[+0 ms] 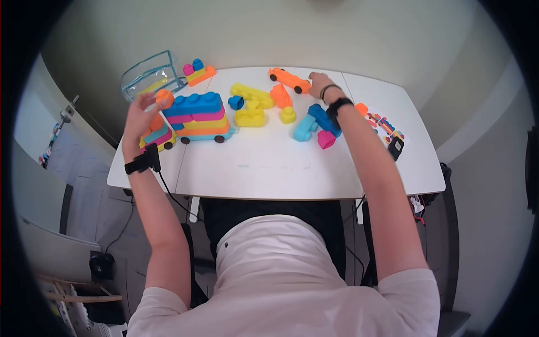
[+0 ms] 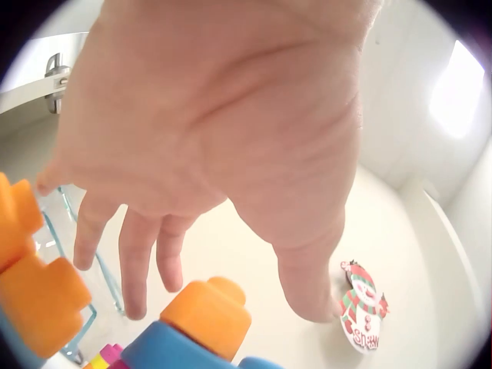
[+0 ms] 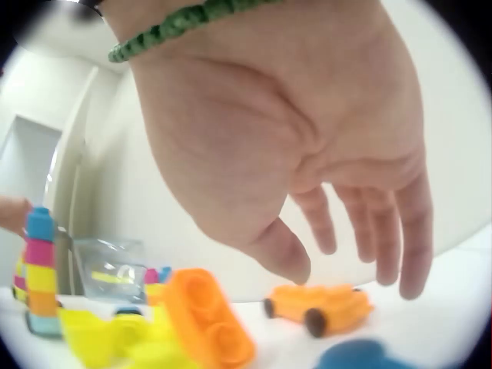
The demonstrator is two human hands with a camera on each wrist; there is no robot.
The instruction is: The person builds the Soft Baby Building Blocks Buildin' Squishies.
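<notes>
An orange block (image 1: pixel 165 99) is sitting on the left end of the blue top layer of a block-built vehicle (image 1: pixel 202 115), with its stud facing up. The left hand (image 1: pixel 138 119) is hovering beside it, fingers and thumb spreading wide and gripping nothing; whether a fingertip is touching the block, the views are not telling clearly. The vehicle is resting on dark wheels and a light-blue base, its orange, yellow and pink layers stacking up beneath the blue. A smaller block vehicle (image 1: pixel 157 136) is standing just left of it, partly hiding behind the left wrist.

The right hand (image 1: pixel 321 87) is hanging near an orange toy car (image 1: pixel 287 78) at the back of the table (image 1: pixel 269 175), its fingers pointing loosely down and holding nothing.

Between the hands, yellow blocks (image 1: pixel 250 117) are lying in a cluster, with an orange two-stud block (image 1: pixel 280 95) leaning beside them. Under the right forearm, a light-blue block (image 1: pixel 304 129), a dark-blue block (image 1: pixel 324 119) and a pink block (image 1: pixel 325 140) are lying close together.

Farther out, a clear teal-edged bag (image 1: pixel 147 76) is standing at the back left, beside a small multicoloured stack (image 1: pixel 200 76). A snowman decoration (image 2: pixel 363 311) is hanging on the wall.
</notes>
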